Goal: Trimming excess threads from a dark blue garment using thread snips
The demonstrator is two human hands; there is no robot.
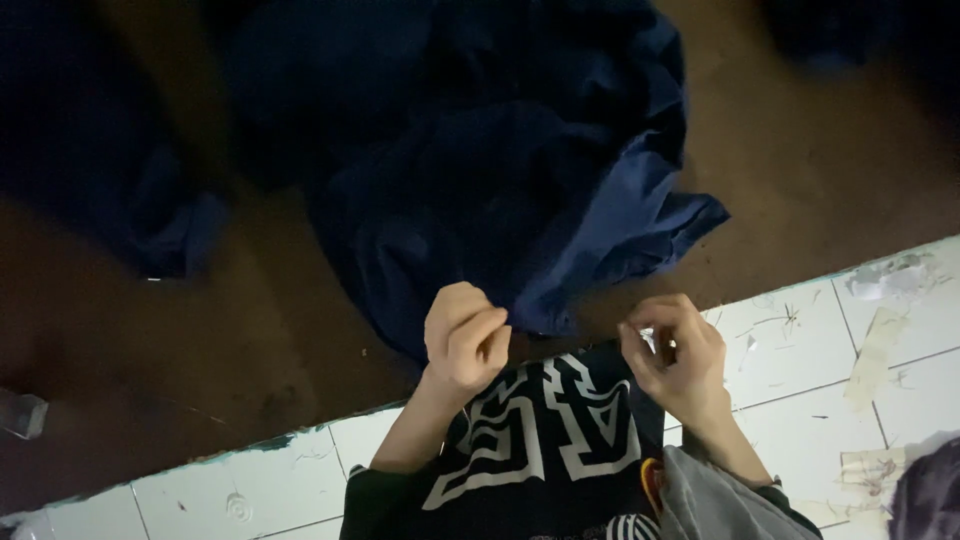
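Left hand (465, 343): fingers curled into a loose fist, closed on the near edge of the dark blue cloth (500, 170). The grip sits at the point where the cloth's lower fold hangs toward the person.

Right hand (675, 352): fingers bent inward with the fingertips drawn together close to the thumb. It appears to pinch something small and pale, but the view is too dim and blurred to tell what, or whether anything is actually held. This hand is just beside the cloth's lower corner and apart from the left hand.

Dark blue cloth: lies crumpled in loose folds on the brown tabletop (820, 170), spreading from the upper centre down to the left hand. One lighter blue flap points out to the right.

A second heap of dark cloth (110, 190) lies on the tabletop at the left, well apart from both hands.

Below the tabletop edge: a white tiled floor (800, 380), scuffed and littered with scraps. The person wears a black garment with bold white markings (545, 440).
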